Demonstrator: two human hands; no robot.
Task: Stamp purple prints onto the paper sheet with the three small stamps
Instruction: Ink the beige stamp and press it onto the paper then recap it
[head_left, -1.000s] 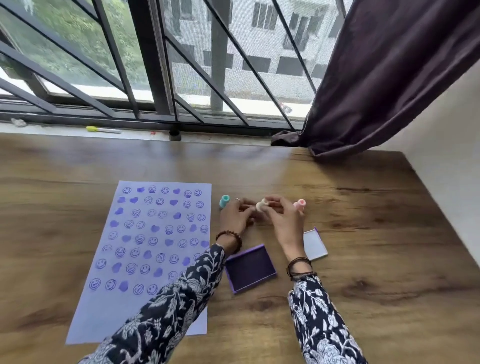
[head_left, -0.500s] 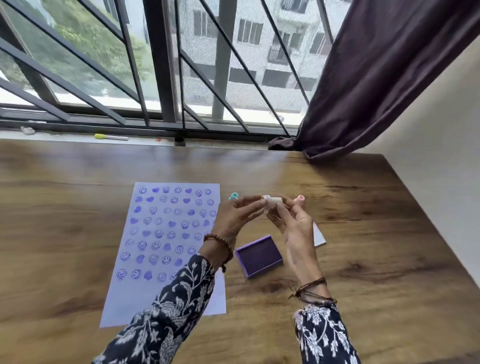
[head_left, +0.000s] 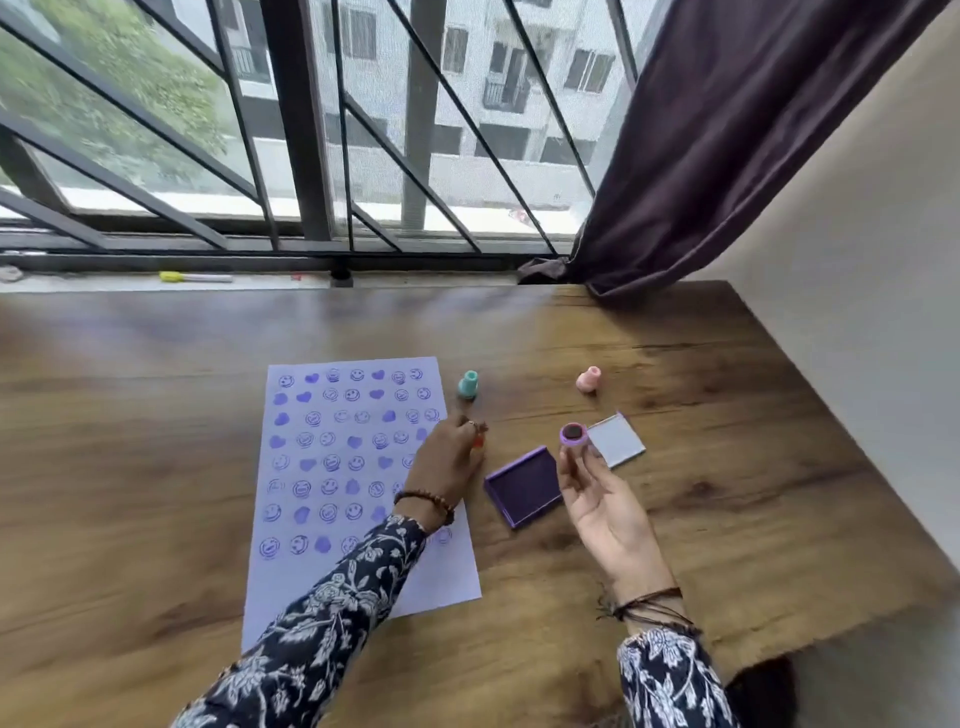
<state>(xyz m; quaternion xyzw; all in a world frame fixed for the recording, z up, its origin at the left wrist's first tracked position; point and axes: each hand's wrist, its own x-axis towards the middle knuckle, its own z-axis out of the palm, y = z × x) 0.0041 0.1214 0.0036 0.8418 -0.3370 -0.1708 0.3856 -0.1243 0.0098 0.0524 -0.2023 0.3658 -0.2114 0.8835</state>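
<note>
A lilac paper sheet (head_left: 283, 592) lies on the wooden table, covered with rows of purple smiley and heart prints. My right hand (head_left: 602, 499) holds a small stamp (head_left: 573, 435) upright, its dark inked face turned up toward me. My left hand (head_left: 449, 462) rests at the paper's right edge, back up and fingers curled; what is under them is hidden. Just beyond its fingertips stands a teal stamp (head_left: 468, 385). A pink stamp (head_left: 589, 379) stands farther right. The open purple ink pad (head_left: 524, 491) lies between my hands.
The ink pad's lid (head_left: 615, 440) lies beside my right hand's fingers. A dark curtain (head_left: 727, 156) hangs at the table's far right corner. A yellow-capped marker (head_left: 195, 277) rests on the window sill below the barred window. A white wall borders the table's right edge.
My hands have separated. The stamp they held together now stays in my right hand, face up. My left hand dropped to the paper's edge near the teal stamp.
</note>
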